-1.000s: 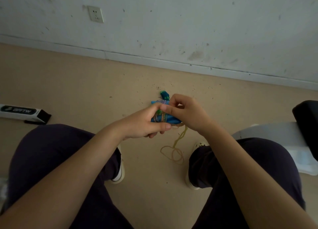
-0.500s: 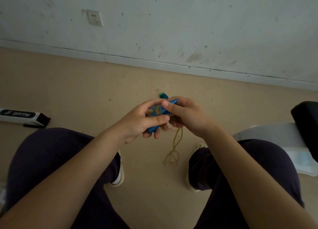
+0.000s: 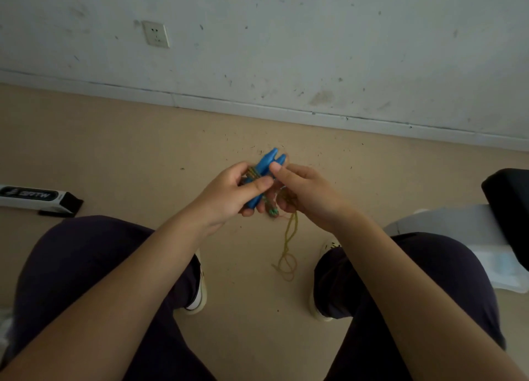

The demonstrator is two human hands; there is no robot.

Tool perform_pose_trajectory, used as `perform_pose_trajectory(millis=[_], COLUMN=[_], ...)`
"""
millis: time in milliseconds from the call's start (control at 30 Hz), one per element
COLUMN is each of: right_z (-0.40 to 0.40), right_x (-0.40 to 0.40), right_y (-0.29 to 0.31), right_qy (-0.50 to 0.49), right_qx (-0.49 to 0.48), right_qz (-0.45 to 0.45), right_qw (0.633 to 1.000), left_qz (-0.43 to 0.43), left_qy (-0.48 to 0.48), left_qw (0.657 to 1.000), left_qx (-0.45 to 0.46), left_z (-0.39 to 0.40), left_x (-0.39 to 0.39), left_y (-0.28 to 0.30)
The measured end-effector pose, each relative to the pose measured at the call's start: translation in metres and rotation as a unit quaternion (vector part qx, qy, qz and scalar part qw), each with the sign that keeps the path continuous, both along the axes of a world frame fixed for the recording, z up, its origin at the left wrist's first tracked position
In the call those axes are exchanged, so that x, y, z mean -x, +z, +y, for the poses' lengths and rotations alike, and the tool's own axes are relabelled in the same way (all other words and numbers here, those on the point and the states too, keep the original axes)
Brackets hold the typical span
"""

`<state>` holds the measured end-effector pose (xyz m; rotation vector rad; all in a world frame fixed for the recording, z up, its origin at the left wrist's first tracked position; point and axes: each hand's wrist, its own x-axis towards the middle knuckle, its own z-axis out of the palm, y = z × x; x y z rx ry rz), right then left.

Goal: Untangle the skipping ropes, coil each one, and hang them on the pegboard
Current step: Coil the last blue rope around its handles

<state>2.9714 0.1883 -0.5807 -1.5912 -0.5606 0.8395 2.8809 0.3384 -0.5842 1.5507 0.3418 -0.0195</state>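
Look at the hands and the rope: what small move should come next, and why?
Probably the right hand should draw another turn of yellow cord off the blue handles, which the left hand grips together. Cord is wrapped round them and a loose length hangs below.

Two blue handles point(image 3: 264, 170) bound side by side by yellowish rope point(image 3: 289, 237), its end dangling.

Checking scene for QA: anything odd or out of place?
Yes. The yellow cord is wound round the blue handles in the left hand, its loose end dangling in a snarl by the right hand. Dark specks litter the floor.
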Motion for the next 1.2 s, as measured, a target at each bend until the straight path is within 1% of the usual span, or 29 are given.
perform_pose_trajectory(millis=[100,200,300,367,400,467,567,667,767,833,867,1000,1200], right_z=[0.003,0.001,-0.005,-0.009,-0.011,-0.014,-0.016,-0.014,-0.01,-0.008,-0.006,-0.002,-0.002], right_x=[0.001,-0.002,-0.006,-0.006,-0.005,-0.005,-0.008,-0.009,-0.005,-0.003,-0.003,-0.004,-0.006], right_y=[0.002,0.003,0.006,0.009,0.011,0.015,0.016,0.011,0.006,0.004,0.003,0.002,0.003], right_qy=[-0.042,-0.016,0.004,0.018,0.025,0.031,0.027,0.031,0.026,0.022,0.017,-0.019,-0.041], right_qx=[0.0,0.022,0.066,0.078,0.069,0.035,0.005,0.02,0.026,0.032,0.037,0.057,0.046], right_qz=[0.005,-0.005,-0.035,-0.06,-0.072,-0.1,-0.176,-0.267,-0.324,-0.34,-0.332,-0.266,-0.228], right_qw=[0.999,1.0,0.997,0.995,0.995,0.994,0.984,0.963,0.945,0.94,0.942,0.962,0.972], left_qz=[-0.008,-0.017,-0.029,-0.024,-0.017,0.004,0.049,0.076,0.081,0.08,0.079,0.063,0.013], left_qy=[0.059,0.078,0.146,0.172,0.165,0.11,-0.032,-0.145,-0.195,-0.213,-0.214,-0.185,-0.128], left_qw=[0.998,0.997,0.989,0.985,0.985,0.991,0.989,0.978,0.968,0.965,0.966,0.975,0.981], left_qx=[0.021,0.016,0.009,-0.02,-0.037,-0.077,-0.138,-0.127,-0.134,-0.129,-0.12,-0.102,-0.143], left_z=[0.001,0.002,0.014,0.025,0.028,0.028,0.017,0.011,0.007,0.006,0.006,0.006,0.001], left_x=[-0.002,-0.003,-0.004,-0.004,-0.003,-0.001,0.002,0.003,0.005,0.005,0.006,0.006,0.006], left_y=[-0.001,-0.004,-0.004,-0.002,-0.002,-0.001,0.003,0.008,0.011,0.011,0.011,0.012,0.007])
